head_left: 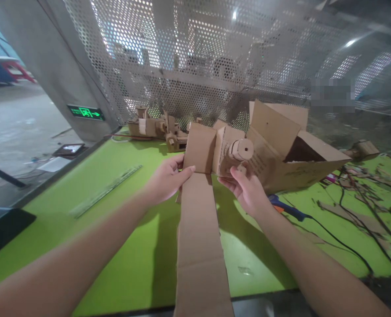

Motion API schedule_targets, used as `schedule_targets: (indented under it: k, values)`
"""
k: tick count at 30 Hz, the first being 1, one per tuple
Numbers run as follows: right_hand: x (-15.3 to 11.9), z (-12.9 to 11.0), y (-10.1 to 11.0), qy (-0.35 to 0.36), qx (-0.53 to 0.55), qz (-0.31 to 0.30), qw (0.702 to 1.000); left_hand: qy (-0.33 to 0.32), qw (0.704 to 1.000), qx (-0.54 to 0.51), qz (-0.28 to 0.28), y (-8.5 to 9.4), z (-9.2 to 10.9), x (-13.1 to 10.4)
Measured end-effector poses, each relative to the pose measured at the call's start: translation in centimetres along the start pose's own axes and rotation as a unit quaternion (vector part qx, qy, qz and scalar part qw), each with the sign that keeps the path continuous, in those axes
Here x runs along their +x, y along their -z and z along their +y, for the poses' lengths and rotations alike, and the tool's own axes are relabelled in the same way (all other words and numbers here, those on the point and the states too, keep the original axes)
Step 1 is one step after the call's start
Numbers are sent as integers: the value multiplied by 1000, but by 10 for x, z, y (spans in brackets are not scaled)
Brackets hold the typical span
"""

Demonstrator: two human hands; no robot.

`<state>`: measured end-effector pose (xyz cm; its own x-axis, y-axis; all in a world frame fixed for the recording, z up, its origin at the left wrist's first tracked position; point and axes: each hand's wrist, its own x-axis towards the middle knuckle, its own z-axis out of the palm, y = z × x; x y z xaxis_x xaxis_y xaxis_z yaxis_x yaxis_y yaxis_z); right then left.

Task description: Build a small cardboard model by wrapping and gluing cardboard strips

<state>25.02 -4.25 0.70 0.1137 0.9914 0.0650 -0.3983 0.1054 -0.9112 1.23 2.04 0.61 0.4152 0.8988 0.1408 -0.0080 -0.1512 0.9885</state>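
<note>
A long folded cardboard strip [200, 233] stretches from the near table edge up to a bent upper panel [198, 147]. My left hand [169, 178] grips the strip at this fold, thumb on its face and fingers behind. On the right, a small cardboard box piece [222, 147] with a layered round cardboard knob [244, 149] adjoins the panel. My right hand [244, 187] is closed on the lower part of that piece, below the knob. Whether strip and box piece are joined I cannot tell.
Behind my right hand stands a large open cardboard box [277, 163]. A blue glue gun [289, 209] with a black cord lies beside it, near cardboard scraps [356, 218]. A ruler [107, 189] lies on the green table [122, 251] at left. Cardboard models [145, 127] stand behind.
</note>
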Motion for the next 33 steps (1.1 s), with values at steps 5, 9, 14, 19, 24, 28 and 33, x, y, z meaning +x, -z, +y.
schedule_targets:
  k: [5,9,14,19,24,28,33]
  values:
    - [0,0,-1,3,-7,-4,1000,-11,1000,1,1,0,-1,0]
    - [0,3,0,4,-3,-2,1000,-15,1000,-3,3,-1,-1,0]
    - [1,3,0,3,13,0,1000,-12,999,-17,24,-3,2,-1]
    - [-1,-1,-2,14,16,-3,1000,-13,999,-13,38,-3,5,-2]
    - [4,4,3,31,-27,38,998,-14,999,5,49,0,6,0]
    - [9,9,13,8,-140,86,986,-19,997,17,67,1,7,1]
    - [6,7,15,3,-326,76,942,-21,998,-14,59,5,5,5]
